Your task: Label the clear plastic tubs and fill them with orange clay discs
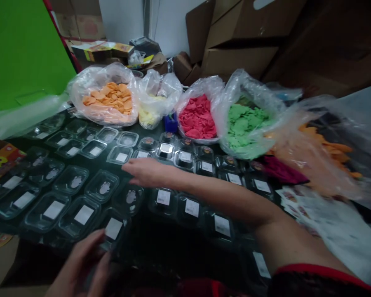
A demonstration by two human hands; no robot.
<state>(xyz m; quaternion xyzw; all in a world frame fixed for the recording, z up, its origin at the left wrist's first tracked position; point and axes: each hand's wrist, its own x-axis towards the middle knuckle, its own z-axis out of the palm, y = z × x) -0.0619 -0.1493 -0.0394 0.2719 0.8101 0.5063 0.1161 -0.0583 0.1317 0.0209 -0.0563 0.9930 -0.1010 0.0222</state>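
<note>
Several clear plastic trays (71,181) with white labels lie in rows on a dark table (160,247). My right hand (144,171) reaches across to the left, flat and fingers together, hovering over or touching the trays near the middle. My left hand (80,268) is at the bottom edge, fingers spread, touching the nearest labelled tray (113,231). Behind the trays stand open plastic bags of coloured pieces: orange (108,99), pale yellow (151,113), red (198,117) and green (245,123).
A blurred bag with orange pieces (324,152) hangs at the right over printed sheets (297,202). Cardboard boxes (244,45) pile up at the back. A green panel (21,49) stands at the left, and colourful printed boxes (1,159) lie at the left edge.
</note>
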